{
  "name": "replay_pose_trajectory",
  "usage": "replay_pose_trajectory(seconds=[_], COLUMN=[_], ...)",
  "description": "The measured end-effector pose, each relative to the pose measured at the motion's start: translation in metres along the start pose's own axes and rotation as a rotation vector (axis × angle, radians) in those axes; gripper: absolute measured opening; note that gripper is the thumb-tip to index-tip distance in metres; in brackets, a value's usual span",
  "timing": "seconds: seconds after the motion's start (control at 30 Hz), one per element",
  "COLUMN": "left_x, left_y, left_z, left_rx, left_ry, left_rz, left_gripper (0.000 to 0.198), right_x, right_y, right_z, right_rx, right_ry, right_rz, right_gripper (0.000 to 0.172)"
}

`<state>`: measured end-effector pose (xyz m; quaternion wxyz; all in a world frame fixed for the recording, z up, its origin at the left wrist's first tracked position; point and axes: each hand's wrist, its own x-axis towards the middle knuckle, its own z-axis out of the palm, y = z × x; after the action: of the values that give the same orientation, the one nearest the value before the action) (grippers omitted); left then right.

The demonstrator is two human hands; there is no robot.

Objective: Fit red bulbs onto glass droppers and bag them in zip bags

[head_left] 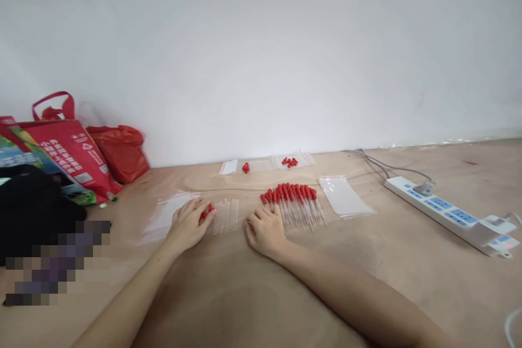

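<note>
My left hand (191,227) rests on the table over a few small red rubber bulbs (203,217), its thumb and fingers apart around them; part of this little pile is hidden under the hand. Just right of it lies a row of thin clear tubes (226,217). My right hand (266,231) lies palm down with bent, slightly parted fingers and nothing visible in it. Its fingertips are beside a fanned row of droppers with red bulbs (294,196), whose clear stems point towards me. Whether a finger touches the nearest dropper, I cannot tell.
Clear plastic bags lie left (163,218) and right (346,196). Farther back are more red bulbs (290,162) and clear tubes (261,166). A white power strip (444,212) with cables lies right. Red bags (122,152) and black cloth (36,212) stand left, before the wall.
</note>
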<state>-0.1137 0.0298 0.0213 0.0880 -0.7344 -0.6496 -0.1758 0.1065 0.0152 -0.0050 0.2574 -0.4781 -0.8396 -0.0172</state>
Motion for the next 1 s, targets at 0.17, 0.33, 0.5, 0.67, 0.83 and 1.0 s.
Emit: replay_pose_trajectory(seconds=[0.17,0.33,0.5,0.67,0.83,1.0], left_x=[-0.013,-0.006,-0.004,-0.005,-0.001,0.005], left_y=[-0.018,-0.009,0.002,0.016,0.041,0.078], left_z=[0.009,0.015,0.014,0.016,0.024,0.037], left_rx=[-0.038,-0.144,-0.242,-0.296,-0.338,-0.359], left_ry=[-0.025,-0.047,0.016,0.05,0.085,0.083], left_rz=[0.163,0.185,0.176,0.198,0.215,0.277], left_gripper=[0.048,0.046,0.037,0.03,0.024,0.018], right_x=[0.024,0.038,0.034,0.023,0.011,0.0], right_y=[-0.023,-0.033,-0.029,-0.021,-0.008,0.005], right_z=[0.008,0.011,0.01,0.004,-0.006,-0.012], right_rx=[0.072,0.049,0.051,0.038,0.024,0.011], right_ry=[-0.037,-0.12,-0.11,-0.12,-0.146,-0.132], right_rz=[0.129,0.187,0.18,0.179,0.196,0.212], right_gripper=[0.026,0.027,0.023,0.023,0.021,0.022])
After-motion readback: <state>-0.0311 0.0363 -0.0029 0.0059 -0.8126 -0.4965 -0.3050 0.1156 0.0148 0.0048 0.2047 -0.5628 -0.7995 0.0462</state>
